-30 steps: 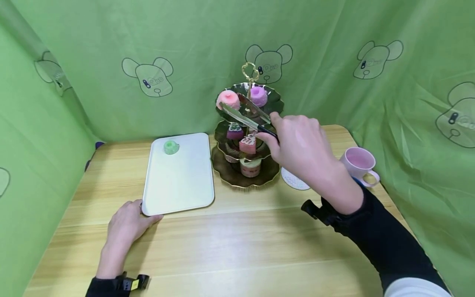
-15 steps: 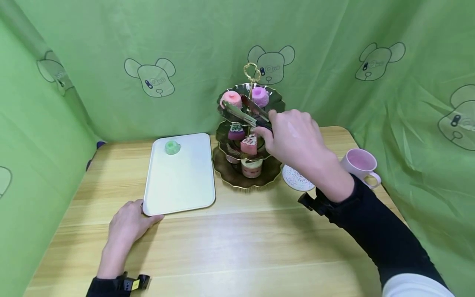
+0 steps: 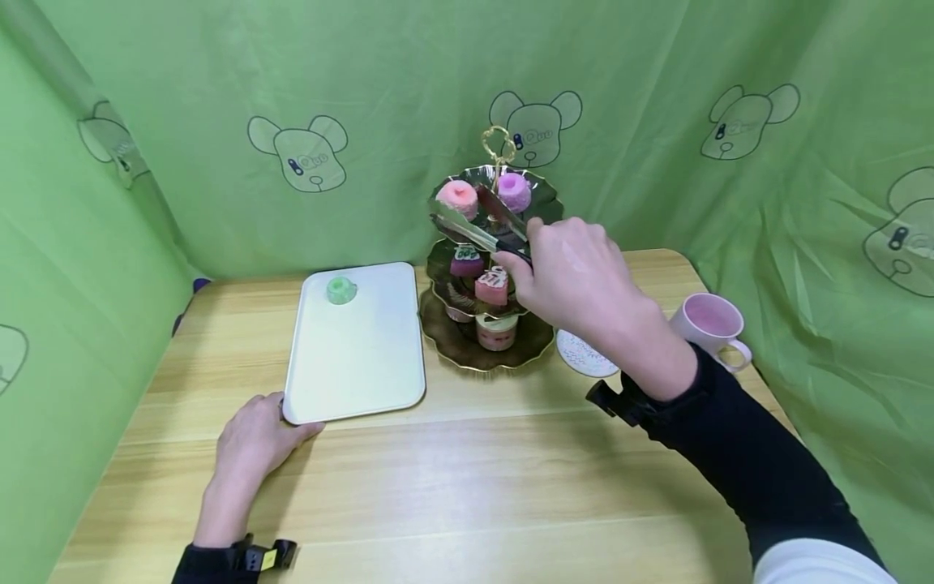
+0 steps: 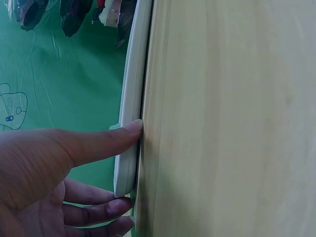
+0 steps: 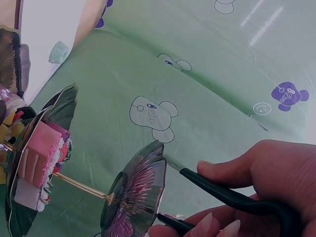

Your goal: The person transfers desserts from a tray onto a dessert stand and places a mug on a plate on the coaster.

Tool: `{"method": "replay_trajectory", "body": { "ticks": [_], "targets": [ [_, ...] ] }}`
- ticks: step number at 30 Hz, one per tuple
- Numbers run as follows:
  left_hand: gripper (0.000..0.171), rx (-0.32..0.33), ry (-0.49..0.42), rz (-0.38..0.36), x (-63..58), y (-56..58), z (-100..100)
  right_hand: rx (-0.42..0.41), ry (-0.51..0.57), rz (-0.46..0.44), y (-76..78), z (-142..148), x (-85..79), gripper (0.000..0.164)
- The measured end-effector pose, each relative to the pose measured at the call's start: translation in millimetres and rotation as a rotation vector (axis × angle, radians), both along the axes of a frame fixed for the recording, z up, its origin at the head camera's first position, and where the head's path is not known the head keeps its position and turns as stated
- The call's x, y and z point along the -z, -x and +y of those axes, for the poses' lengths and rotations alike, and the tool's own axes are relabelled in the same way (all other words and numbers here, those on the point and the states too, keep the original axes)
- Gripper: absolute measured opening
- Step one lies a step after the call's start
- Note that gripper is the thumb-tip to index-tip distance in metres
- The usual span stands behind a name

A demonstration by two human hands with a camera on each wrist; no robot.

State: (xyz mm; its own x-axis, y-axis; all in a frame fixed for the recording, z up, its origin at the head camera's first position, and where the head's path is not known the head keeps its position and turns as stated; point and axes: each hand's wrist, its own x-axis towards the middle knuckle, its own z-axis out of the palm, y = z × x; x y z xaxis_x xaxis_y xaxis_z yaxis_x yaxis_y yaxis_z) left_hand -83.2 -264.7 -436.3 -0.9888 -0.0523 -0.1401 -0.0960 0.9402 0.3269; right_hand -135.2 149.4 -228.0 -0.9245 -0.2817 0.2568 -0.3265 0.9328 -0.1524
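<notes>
In the head view, my right hand point(image 3: 580, 272) holds dark-handled tongs point(image 3: 476, 234) at the top tier of a three-tier cake stand point(image 3: 536, 345). The tong arms are spread, one tip in front of a pink ring-shaped cake point(image 3: 457, 195), the other between it and a purple one point(image 3: 515, 191). From the right wrist, thumb and fingers show round the black handles point(image 5: 217, 190). My left hand point(image 3: 255, 438) grips the near left corner of a white tray point(image 3: 357, 357), thumb along its front edge, fingers at its side. On the tray's far part sits a green ring-shaped cake point(image 3: 340, 290).
Lower tiers hold a purple slice point(image 3: 466, 261), a pink slice point(image 3: 492, 289) and a round layered cake point(image 3: 496, 334). To the right are a speckled round coaster point(image 3: 584, 355), partly under my forearm, and a pink mug point(image 3: 706, 320). A green curtain point(image 3: 409, 97) encloses the table.
My right hand has shifted slightly left with the tongs, whose arms now stand wider apart at the pink cake. My left hand stays on the tray corner.
</notes>
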Motion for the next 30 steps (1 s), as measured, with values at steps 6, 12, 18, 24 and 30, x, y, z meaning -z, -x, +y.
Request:
{"method": "replay_trajectory", "body": {
  "ticks": [6,12,18,24,30],
  "targets": [
    [0.071,-0.003,-0.005,0.011,1.0,-0.9,-1,0.009,-0.023,0.050,-4.6,-3,-3.0,0.068],
    [0.071,-0.009,-0.006,0.009,1.2,-1.1,-2,-0.016,0.005,0.111,-19.7,-9,-5.9,0.074],
    [0.067,-0.004,-0.011,0.028,0.6,0.0,-2,-0.136,0.023,0.119,-34.7,-33,16.7,0.075],
    [0.066,-0.003,-0.010,0.032,0.3,-0.8,-2,-0.211,0.006,0.103,-33.9,-65,68.4,0.072],
    [0.069,-0.012,-0.008,0.010,0.2,0.4,-1,-0.182,-0.095,0.087,-17.1,-97,113.5,0.073]
  ]
}}
